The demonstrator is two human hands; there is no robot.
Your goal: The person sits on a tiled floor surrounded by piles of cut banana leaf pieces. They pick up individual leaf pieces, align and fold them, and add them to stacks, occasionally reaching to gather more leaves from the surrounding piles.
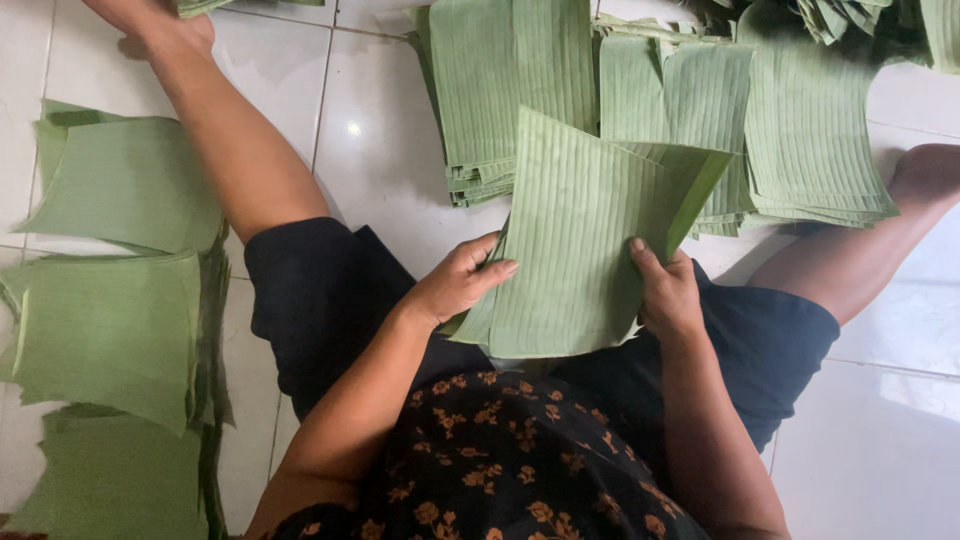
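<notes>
Down at my far left, cut squares of green banana leaf [110,320] are lying in overlapping heaps on the white tiled floor [380,160], just beside my outstretched left leg [240,160]. Nearer the middle, my left hand [455,285] is gripping the left edge of a thin stack of ribbed green leaf sheets [570,250], thumb lying across the top sheet and the other fingers tucked underneath. I am holding that stack tilted over my lap, above my black shorts [330,300], with its far right corner folding over. My right hand [668,295] is closing on the stack's right edge, thumb pressing on top and fingers curling behind. Beyond the held stack, further out on the floor, taller piles of the same trimmed green leaf pieces [800,140] are sitting side by side, stretching rightwards to where my right leg [860,250] is resting.
</notes>
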